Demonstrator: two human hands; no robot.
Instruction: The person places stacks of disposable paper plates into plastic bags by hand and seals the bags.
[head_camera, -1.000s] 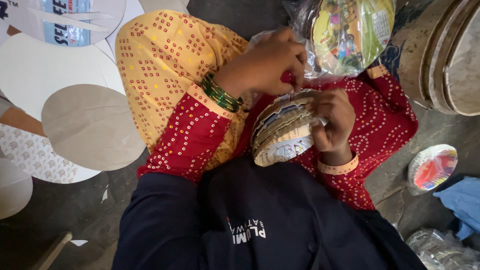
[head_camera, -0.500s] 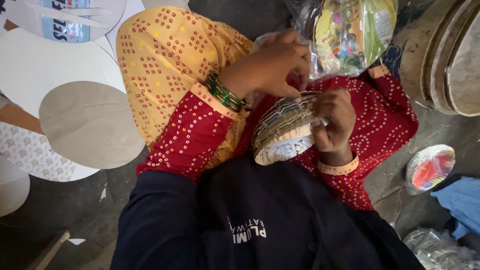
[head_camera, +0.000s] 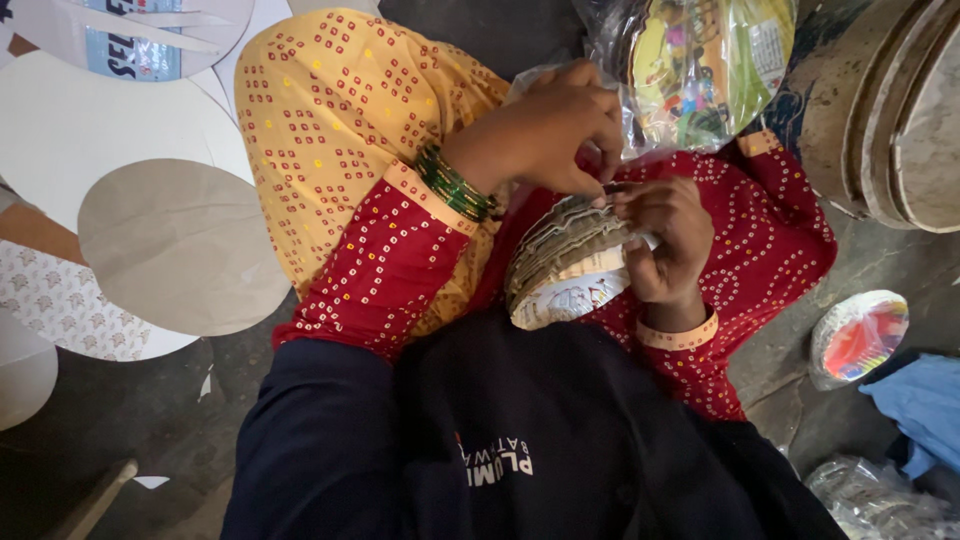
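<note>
Dark grey floor shows below and to both sides of the seated person, with pale round card discs spread across it well to the left of the stack of paper plates, which serves as the landmark.

Just above that stack, a clear plastic bag holds a bundle of printed round plates in green and yellow. Far below and to the right of the stack, another clear bag lies crumpled; its contents cannot be made out. Near it to the right sits 1 small colourful plate on the floor, beside a blue cloth.

The stack lies tilted in the lap, rims fanned upward, its printed face turned down and left. The right hand clasps the stack's right edge, fingers curled round the rims in a closed grip. The left hand comes down from above, its fingertips pinching at the topmost rims where the 2 hands almost meet; green bangles ring its wrist.

Room is tight: the bag presses right above the stack, and a pile of large grey discs stands up and right of it. Left of the stack, the yellow cloth over the knee fills the space.
</note>
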